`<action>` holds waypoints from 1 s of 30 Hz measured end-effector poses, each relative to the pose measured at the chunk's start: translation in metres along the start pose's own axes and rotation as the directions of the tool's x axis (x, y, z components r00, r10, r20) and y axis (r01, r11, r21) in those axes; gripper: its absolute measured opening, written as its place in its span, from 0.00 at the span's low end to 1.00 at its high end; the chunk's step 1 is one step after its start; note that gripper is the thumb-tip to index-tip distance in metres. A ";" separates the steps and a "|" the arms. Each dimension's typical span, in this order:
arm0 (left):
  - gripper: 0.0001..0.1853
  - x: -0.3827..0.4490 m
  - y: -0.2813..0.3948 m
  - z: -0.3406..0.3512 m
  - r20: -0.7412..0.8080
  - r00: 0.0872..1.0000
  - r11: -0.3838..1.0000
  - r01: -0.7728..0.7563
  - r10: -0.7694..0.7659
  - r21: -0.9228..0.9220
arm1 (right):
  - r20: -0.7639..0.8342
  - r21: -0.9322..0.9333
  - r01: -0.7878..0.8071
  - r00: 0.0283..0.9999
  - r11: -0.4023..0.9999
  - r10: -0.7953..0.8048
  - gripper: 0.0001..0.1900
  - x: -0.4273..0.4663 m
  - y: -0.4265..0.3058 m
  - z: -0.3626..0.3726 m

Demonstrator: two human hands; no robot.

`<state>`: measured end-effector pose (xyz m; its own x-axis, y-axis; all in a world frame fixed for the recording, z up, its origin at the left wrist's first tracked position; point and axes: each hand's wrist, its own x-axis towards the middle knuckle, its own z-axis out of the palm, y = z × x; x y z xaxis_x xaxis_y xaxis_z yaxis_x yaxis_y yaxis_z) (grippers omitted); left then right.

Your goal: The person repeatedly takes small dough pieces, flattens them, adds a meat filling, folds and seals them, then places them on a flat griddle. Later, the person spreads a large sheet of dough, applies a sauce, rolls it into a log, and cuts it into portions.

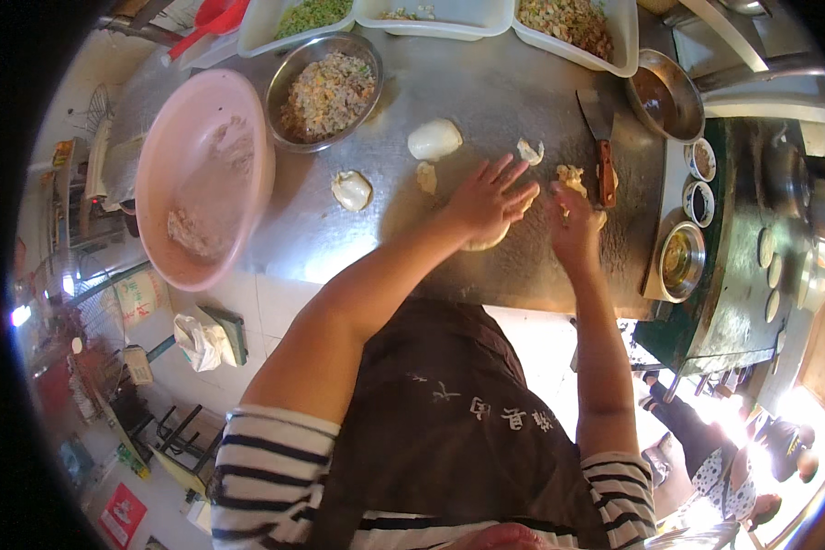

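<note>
My left hand (491, 196) lies palm down with its fingers spread over a flattened piece of dough (489, 240), which shows below the palm and is partly hidden. To its right my right hand (572, 216) is blurred, fingers bent, beside a lump of torn dough scraps (570, 177). Whether it grips any of that dough is unclear. A smooth white dough ball (434, 139) and a smaller dough ball (351, 190) sit to the left, with a dough scrap (426, 177) between them and my left hand. Another scrap (531, 152) lies just above the left fingertips.
A scraper with a wooden handle (606, 172) lies right of my right hand. Left stand a pink basin (265, 185) and a metal bowl of filling (326, 96). White trays (440, 27) line the back. Small bowls (700, 161) and a griddle (735, 289) are right; people (722, 467) beyond.
</note>
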<state>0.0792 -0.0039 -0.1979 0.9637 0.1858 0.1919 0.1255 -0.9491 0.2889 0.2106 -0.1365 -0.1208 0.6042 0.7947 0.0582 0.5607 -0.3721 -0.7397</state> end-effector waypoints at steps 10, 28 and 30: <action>0.31 -0.064 0.042 -0.014 -0.032 0.950 0.931 0.297 -0.310 -0.213 | -0.031 -0.098 0.222 0.974 0.970 -0.226 0.31 -0.049 -0.029 0.061; 0.37 -0.054 0.061 -0.009 0.118 0.925 0.914 0.376 -0.361 -0.153 | 0.084 0.058 -0.162 0.984 0.985 0.157 0.12 -0.065 0.030 0.060; 0.37 -0.070 0.077 -0.009 0.112 0.957 0.951 0.282 -0.269 -0.127 | 0.040 -0.031 -0.121 0.992 0.992 0.122 0.10 -0.060 0.037 0.066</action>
<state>0.0192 -0.0875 -0.1804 0.9147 0.4040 0.0006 0.3610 -0.8180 0.4477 0.1583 -0.1662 -0.1962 0.6448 0.7620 -0.0599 0.5008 -0.4804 -0.7200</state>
